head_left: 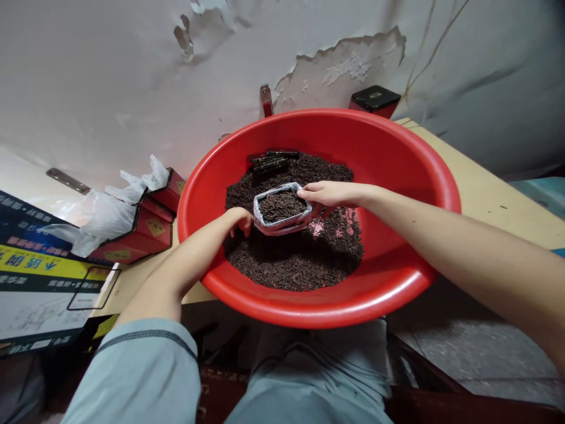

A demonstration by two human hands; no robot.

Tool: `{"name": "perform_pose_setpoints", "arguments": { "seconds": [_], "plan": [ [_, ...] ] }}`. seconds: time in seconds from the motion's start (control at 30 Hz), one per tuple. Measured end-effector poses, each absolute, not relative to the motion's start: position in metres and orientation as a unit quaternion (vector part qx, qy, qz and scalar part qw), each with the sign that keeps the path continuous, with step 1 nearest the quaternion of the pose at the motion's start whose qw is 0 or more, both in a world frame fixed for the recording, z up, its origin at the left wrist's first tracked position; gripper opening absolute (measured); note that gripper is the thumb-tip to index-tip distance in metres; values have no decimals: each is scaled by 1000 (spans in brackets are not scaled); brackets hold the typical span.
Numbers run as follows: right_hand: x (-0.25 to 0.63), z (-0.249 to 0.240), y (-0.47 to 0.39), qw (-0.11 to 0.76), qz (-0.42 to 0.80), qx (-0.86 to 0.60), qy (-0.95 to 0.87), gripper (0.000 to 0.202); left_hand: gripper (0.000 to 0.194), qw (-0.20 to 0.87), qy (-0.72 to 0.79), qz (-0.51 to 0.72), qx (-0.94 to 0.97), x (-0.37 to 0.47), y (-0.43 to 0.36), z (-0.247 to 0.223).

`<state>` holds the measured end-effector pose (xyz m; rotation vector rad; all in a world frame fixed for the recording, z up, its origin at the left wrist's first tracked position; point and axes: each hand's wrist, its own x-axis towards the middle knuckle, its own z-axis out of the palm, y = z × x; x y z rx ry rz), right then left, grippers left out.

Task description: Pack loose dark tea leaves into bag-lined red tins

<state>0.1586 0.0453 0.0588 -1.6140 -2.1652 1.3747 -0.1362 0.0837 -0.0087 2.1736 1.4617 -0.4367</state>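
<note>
Clock positions are read on the basin, 12 at its far edge.

- Basin (309, 312), red, wide, 1 piece. Set over the near edge of the counter (498, 191).
- Loose dark leaves (291, 274), a broad heap on the basin floor; pink patches show through at about 3 o'clock of the heap.
- Small box (282, 227), 1 piece, lined with clear plastic. Inside the basin near the middle, opening upward, filled with the same dark leaves nearly to the rim.
- Right hand (321, 196): grasping the small box at its 3 o'clock end, thumb at the rim.
- Left hand (241, 220): fingers curled downward at the box's 9 o'clock end, close beside it; whether they grip anything cannot be told.
- Black lids (270, 165), at least 3, lying together on the leaves at 11 o'clock.
- Red boxes (152, 234), several, outside the basin at 9 o'clock, with clear bags (108, 218) standing up from them.
- Lidded box (376, 99), 1 piece, red with a black top, beyond the rim at 1 o'clock.

Step, as judged: handling the filled box over the heap. Its open top calls for a level, steady grip.
</note>
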Motion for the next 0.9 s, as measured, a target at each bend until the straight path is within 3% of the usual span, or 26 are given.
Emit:
{"name": "perform_pose_setpoints", "arguments": {
  "seconds": [0.1, 0.17, 0.4, 0.6, 0.73, 0.8, 0.9],
  "plan": [
    [160, 58, 49, 59, 450, -515, -727, 41, 21, 321, 562, -322, 691, -132, 86, 15],
    [161, 60, 52, 54, 408, -513, -753, 42, 22, 347, 569, -327, 670, -134, 88, 40],
    [168, 74, 58, 21, 258, -538, -802, 55, 24, 272, 506, -35, 818, -122, 72, 134],
    [170, 79, 55, 13, 263, -542, -798, 61, 29, 187, 338, -12, 922, -77, 62, 152],
    [171, 78, 57, 23, 265, -527, -807, 62, 50, 197, 374, -22, 906, -67, 109, 151],
    [173, 76, 59, 31, 266, -528, -806, 61, 60, 131, 423, 0, 896, -60, 144, 140],
    [176, 73, 63, 28, 251, -540, -803, 61, 94, -16, 495, -46, 868, -45, 187, 112]
  ]
}}
